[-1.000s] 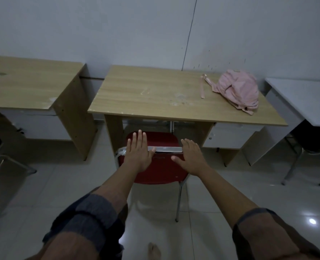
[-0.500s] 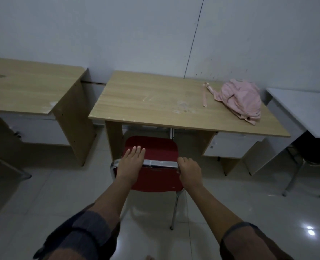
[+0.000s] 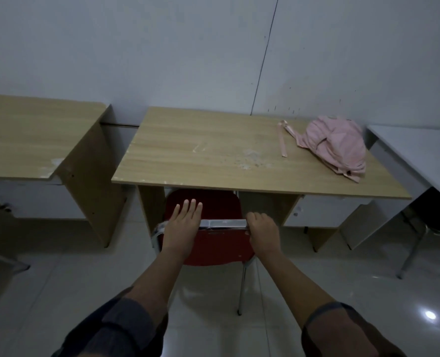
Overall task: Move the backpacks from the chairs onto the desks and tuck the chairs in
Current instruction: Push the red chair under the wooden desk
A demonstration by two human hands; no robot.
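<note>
Under desk [image 3: 213, 161] edge, red chair [image 3: 208, 204]

You have only one view here, a wide-angle camera worn on your head, looking forward and steeply down along your own forearms toward the wall [image 3: 162, 47]. It sits close above your left hand [image 3: 181, 225] and right hand [image 3: 264, 231] on the back of the red chair [image 3: 213, 243], with the wooden desk [image 3: 213, 155] filling the middle ground and the floor [image 3: 46, 292] beneath. The wide lens bends the frame edges, taking in a second wooden desk [image 3: 33, 140] at the left and a white desk [image 3: 425, 153] at the right.
</note>
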